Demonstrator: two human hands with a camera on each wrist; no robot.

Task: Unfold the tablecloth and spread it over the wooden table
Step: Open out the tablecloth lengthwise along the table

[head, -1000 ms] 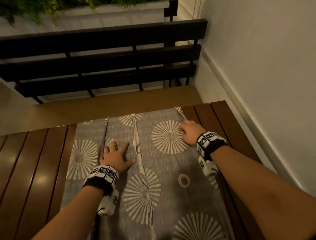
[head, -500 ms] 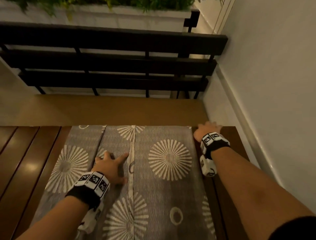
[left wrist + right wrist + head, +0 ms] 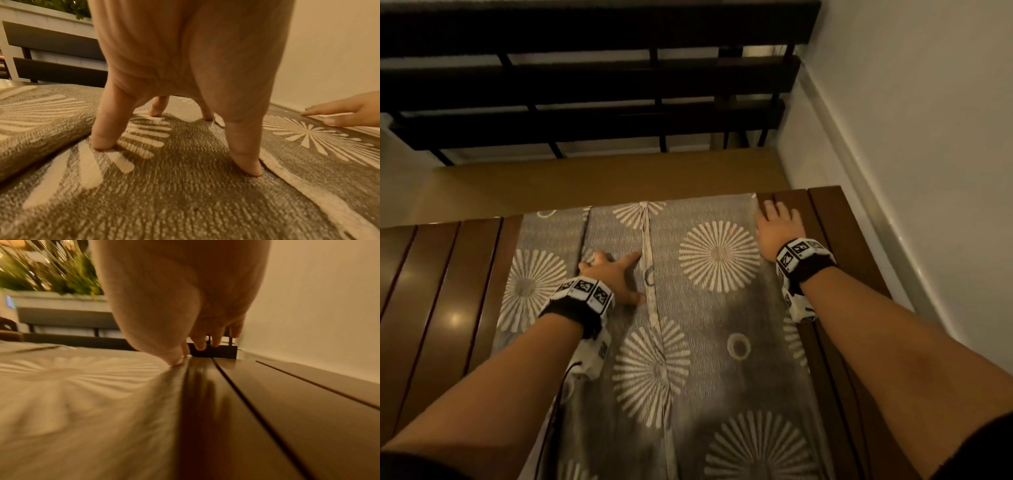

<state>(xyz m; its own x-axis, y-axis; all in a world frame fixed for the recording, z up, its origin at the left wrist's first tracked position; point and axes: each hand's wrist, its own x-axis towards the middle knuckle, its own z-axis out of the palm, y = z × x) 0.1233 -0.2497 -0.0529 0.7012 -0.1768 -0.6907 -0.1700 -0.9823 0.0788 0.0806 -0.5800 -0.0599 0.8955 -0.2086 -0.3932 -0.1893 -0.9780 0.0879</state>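
Note:
A grey tablecloth (image 3: 719, 346) with white sunburst prints lies partly folded along the dark slatted wooden table (image 3: 441, 294), covering only its middle strip. My left hand (image 3: 616, 274) presses on the cloth with spread fingers (image 3: 102, 138) beside a folded seam. My right hand (image 3: 774, 222) lies flat at the cloth's far right edge, fingers on the bare slats. In the right wrist view the thumb (image 3: 174, 360) touches the cloth's edge (image 3: 176, 386), fingers extended. Neither hand grips the fabric.
A white wall (image 3: 928, 137) runs close along the table's right side. Beyond the table's far edge is a tan floor (image 3: 602, 178) and a dark horizontal-bar railing (image 3: 585, 75). Bare slats (image 3: 835, 219) show on both sides of the cloth.
My right hand has slid from on top of the cloth outward to its far right edge. The left hand stays pressed near the seam. The view tilted downward.

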